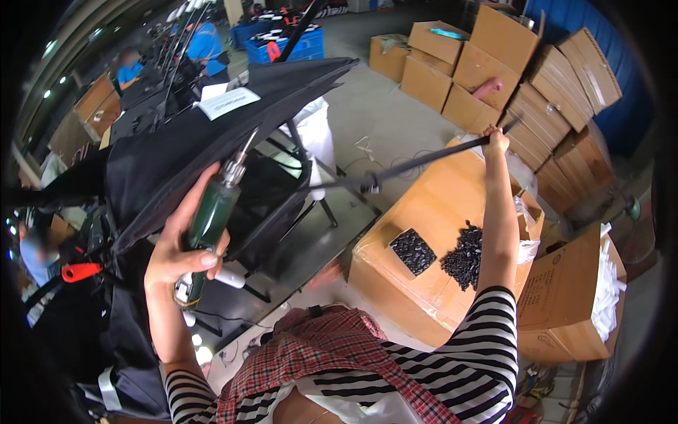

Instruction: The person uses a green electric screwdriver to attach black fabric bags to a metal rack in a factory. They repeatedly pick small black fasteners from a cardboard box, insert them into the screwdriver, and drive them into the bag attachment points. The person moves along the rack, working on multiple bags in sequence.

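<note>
My left hand (185,247) is wrapped round a green electric screwdriver (213,212), its bit pointing up beside a black fabric item (191,155) on a dark frame. A white printed paper (229,103) lies on that fabric. Stretched out to the far right, my right hand (496,138) is closed on one end of a long black strap (424,160). A small dark buckle or fitting (371,182) sits partway along the strap, which runs left toward the frame. Where its left end joins is hard to make out.
A cardboard box (395,247) beside me carries a pile of small black parts (463,254) and a small tray (412,252) of them. An open carton (565,297) holds white pieces. Cartons (487,71) stand stacked at the back right. A blue crate (300,48) and people work farther off.
</note>
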### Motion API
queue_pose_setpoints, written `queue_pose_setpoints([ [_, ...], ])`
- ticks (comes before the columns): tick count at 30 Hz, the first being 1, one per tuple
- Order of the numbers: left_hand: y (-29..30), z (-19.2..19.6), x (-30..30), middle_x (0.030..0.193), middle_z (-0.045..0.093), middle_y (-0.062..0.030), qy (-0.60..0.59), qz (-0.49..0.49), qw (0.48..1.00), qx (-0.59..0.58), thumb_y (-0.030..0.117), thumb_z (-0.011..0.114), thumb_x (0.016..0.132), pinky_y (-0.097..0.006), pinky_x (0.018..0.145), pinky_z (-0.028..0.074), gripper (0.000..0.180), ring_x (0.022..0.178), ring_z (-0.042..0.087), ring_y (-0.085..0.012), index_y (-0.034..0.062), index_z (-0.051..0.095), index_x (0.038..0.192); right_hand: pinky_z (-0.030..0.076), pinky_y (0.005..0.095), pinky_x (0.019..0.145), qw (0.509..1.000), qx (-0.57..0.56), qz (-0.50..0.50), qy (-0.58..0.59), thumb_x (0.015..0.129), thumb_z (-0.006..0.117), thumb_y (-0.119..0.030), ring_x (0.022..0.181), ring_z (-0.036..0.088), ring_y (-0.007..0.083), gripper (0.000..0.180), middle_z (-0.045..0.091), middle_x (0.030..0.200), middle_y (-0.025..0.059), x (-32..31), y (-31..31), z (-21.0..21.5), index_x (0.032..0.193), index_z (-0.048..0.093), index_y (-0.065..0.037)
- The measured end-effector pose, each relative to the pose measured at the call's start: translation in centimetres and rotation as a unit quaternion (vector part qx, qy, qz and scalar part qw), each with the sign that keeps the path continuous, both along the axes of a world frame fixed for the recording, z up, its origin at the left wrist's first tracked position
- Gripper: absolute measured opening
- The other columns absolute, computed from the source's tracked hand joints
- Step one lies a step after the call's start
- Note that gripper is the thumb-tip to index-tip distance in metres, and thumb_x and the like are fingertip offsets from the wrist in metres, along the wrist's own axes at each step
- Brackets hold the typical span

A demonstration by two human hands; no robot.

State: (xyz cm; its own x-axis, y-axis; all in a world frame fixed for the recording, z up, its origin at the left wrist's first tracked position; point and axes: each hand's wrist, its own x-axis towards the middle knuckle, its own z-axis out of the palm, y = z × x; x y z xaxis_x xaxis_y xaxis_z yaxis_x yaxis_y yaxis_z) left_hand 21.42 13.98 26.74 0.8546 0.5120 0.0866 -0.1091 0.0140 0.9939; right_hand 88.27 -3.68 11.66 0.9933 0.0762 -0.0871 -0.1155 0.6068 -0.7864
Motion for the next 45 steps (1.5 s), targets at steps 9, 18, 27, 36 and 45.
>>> queue_pose_setpoints([
  [9, 0.7, -0.4, 0.4, 0.067, 0.056, -0.0114, -0.019, 0.003, 1.000, -0.001, 0.018, 0.082, 0.061, -0.027, 0.047, 0.049, 0.120, 0.047, 0.057, -0.0171, 0.0077, 0.014, 0.160, 0.045, 0.0344, 0.041, 0.955, -0.146, -0.224, -0.124, 0.106, 0.042, -0.021, 0.045, 0.052, 0.0191, 0.032, 0.055, 0.060, 0.0080, 12.3, -14.4, 0.3, 0.097, 0.061, 0.004],
  [18, 0.3, 0.5, -0.2, 0.074, 0.058, -0.0096, 0.006, -0.015, 1.000, -0.009, 0.012, 0.081, 0.068, -0.026, 0.051, 0.046, 0.115, 0.054, 0.056, -0.0139, 0.0096, 0.014, 0.161, 0.036, 0.0264, 0.044, 0.901, -0.267, 0.137, -0.314, 0.105, 0.041, -0.021, 0.046, 0.040, 0.0093, 0.033, 0.056, 0.064, 0.0032, -8.3, 0.7, 5.1, 0.113, 0.061, 0.004],
  [27, 0.5, 0.3, -0.6, 0.077, 0.057, -0.0062, -0.014, -0.032, 0.999, 0.002, 0.010, 0.080, 0.073, -0.023, 0.052, 0.045, 0.108, 0.056, 0.055, -0.0095, 0.0114, 0.017, 0.160, 0.052, 0.0302, 0.057, 0.798, -0.204, 0.146, -0.548, 0.098, 0.061, -0.009, 0.061, 0.071, 0.0196, 0.013, 0.073, 0.072, 0.0122, -39.6, 18.4, 4.2, 0.098, 0.057, 0.004],
  [36, 0.8, 0.4, -0.7, 0.077, 0.057, -0.0040, 0.003, -0.033, 0.999, -0.006, 0.007, 0.081, 0.074, -0.023, 0.053, 0.045, 0.106, 0.057, 0.054, -0.0078, 0.0149, 0.019, 0.160, 0.054, 0.0431, 0.057, 0.810, -0.168, 0.004, -0.561, 0.091, 0.067, -0.011, 0.065, 0.068, 0.0377, 0.011, 0.068, 0.073, 0.0210, -42.8, 21.9, 5.2, 0.089, 0.068, 0.000],
  [45, 1.7, 0.4, -0.6, 0.079, 0.057, -0.0031, -0.016, -0.039, 0.999, 0.002, 0.008, 0.081, 0.076, -0.023, 0.054, 0.047, 0.104, 0.059, 0.056, -0.0089, 0.0157, 0.019, 0.160, 0.053, 0.0337, 0.057, 0.812, -0.248, -0.059, -0.525, 0.084, 0.074, -0.016, 0.060, 0.070, 0.0282, 0.021, 0.068, 0.067, 0.0154, -40.8, 22.9, 5.7, 0.077, 0.064, 0.001],
])
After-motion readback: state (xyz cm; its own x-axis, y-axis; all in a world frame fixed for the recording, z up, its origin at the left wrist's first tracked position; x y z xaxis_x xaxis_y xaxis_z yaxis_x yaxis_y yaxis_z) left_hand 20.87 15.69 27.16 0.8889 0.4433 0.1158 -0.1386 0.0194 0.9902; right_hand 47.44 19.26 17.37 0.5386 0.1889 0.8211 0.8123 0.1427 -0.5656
